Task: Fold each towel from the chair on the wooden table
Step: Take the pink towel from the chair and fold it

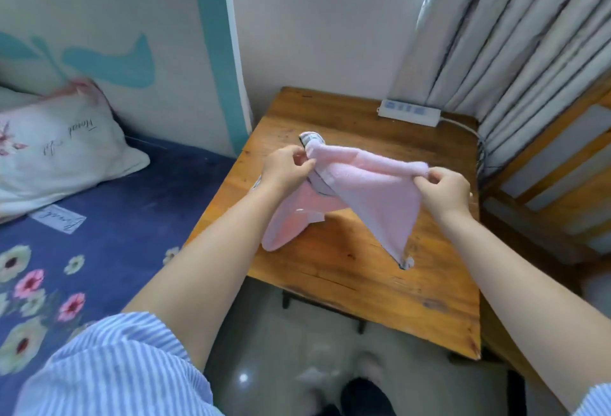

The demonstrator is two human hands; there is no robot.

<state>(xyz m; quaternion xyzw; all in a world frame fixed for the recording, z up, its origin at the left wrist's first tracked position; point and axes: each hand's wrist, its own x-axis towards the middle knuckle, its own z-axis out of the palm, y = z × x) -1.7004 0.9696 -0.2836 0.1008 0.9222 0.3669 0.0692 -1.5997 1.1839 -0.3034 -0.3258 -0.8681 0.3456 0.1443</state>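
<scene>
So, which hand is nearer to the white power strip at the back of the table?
The right hand. It pinches the pink towel below the power strip, slightly to its right. The left hand grips the towel's other end, farther off to the left.

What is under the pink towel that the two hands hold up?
Under the pink towel lies the wooden table; its lower corners hang to the tabletop. Whether anything lies on the part that the cloth covers cannot be seen.

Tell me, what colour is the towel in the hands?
Pink. The towel shows best in the head view, held above the wooden table.
</scene>
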